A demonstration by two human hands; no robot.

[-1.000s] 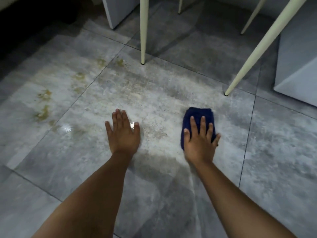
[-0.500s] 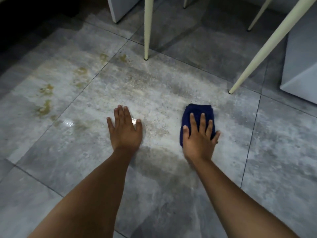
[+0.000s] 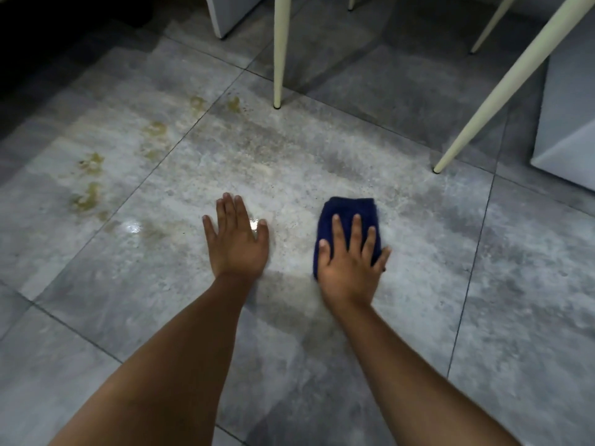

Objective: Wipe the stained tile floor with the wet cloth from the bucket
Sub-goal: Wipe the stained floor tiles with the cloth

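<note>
We see both forearms reaching forward over grey tile floor (image 3: 515, 284). Left grip (image 3: 236, 243): released, palm flat on floor, fingers straight, holding nothing. Right grip (image 3: 349, 265): also released, fingers spread and straight, pressing on folded dark blue cloth (image 3: 349, 209). Cloth lies on floor, under right grip's fingers and just ahead of them. Shiny patch (image 3: 132, 226) left of left grip. Yellowish stains (image 3: 87, 197) further left and ahead. Beyond grips: upright cream leg (image 3: 278, 49), slanted cream leg (image 3: 502, 88), pale block (image 3: 570, 123) far right.

Grey tile floor (image 3: 531, 284); cream legs (image 3: 278, 53), white cabinets (image 3: 566, 123) at bk.
</note>
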